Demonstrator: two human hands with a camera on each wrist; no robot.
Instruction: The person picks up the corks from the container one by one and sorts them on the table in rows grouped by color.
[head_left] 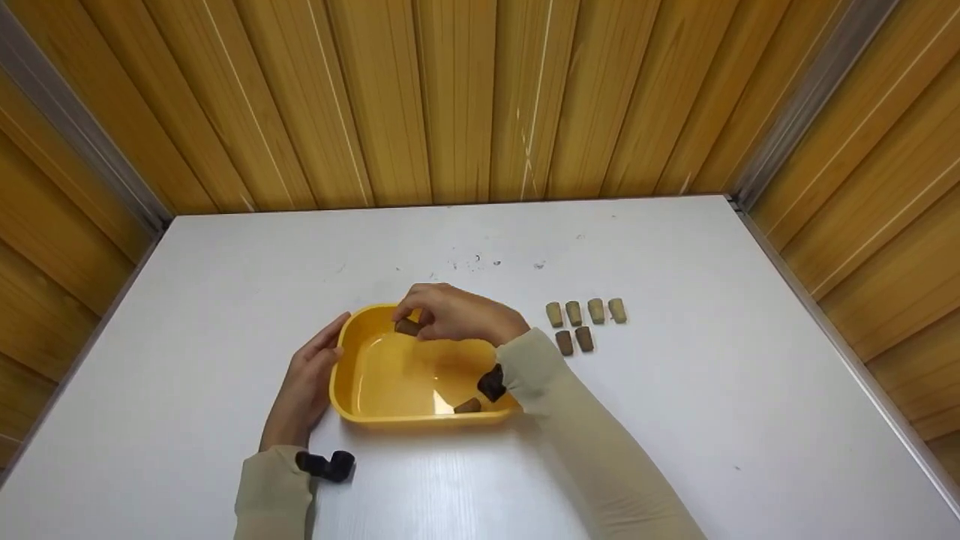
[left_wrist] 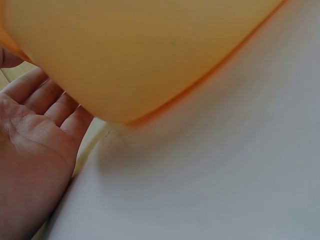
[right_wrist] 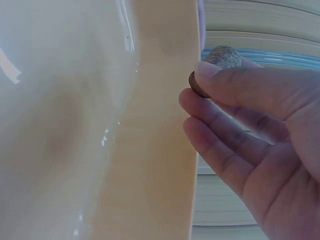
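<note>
My right hand [head_left: 454,311] reaches over the far wall of a yellow plastic bin [head_left: 382,421]. Between thumb and fingertips it pinches a brown tapered cork [head_left: 407,327], held at the rim in the right wrist view, where the thumb lies across the cork [right_wrist: 225,56]. A second brown cork [head_left: 468,406] lies inside the bin near its front wall. At the bin's left side, my left hand [head_left: 307,375] rests against the outer wall. The left wrist view shows its fingers [left_wrist: 42,95] fairly straight, their tips hidden behind the bin.
Right of the bin, several pale tapered corks [head_left: 596,311] lie in a row on the white table [head_left: 675,420]. Two brown corks [head_left: 574,340] lie just below them, close to my right sleeve [head_left: 592,442]. Wood-patterned panels [head_left: 450,105] enclose the table's back and sides.
</note>
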